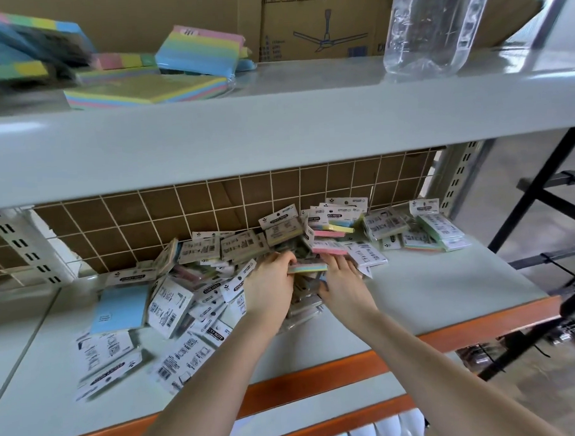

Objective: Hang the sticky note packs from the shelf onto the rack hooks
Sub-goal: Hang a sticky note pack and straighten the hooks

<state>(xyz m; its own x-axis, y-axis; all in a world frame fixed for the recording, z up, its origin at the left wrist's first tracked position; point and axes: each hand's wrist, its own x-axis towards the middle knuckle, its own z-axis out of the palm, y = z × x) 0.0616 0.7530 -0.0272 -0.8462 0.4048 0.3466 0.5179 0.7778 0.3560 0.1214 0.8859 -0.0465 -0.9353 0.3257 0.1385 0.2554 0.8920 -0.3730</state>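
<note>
Setting: we see a grey metal shelf with an orange front edge, a wire grid backing behind it, and a second grey shelf above.
Left hand: one; we see its fingers curled over the left end of a pastel sticky note pack, gripping it.
Right hand: one; its fingers are bent onto the right end of the same pack, so both hands hold it just above the heap.
Pile of packs: too many and too blurred for us to count; it spreads left of and below the left fingers, with more beyond both sets of fingertips against the grid and off to the right.
Blue pad: one, lying flat, well left of the left fingers.
Upper shelf, far beyond the fingers: at least four larger rainbow note blocks, one clear plastic bag, one cardboard box printed with a ceiling fan.
Black rack: one, well right of the right fingers.
</note>
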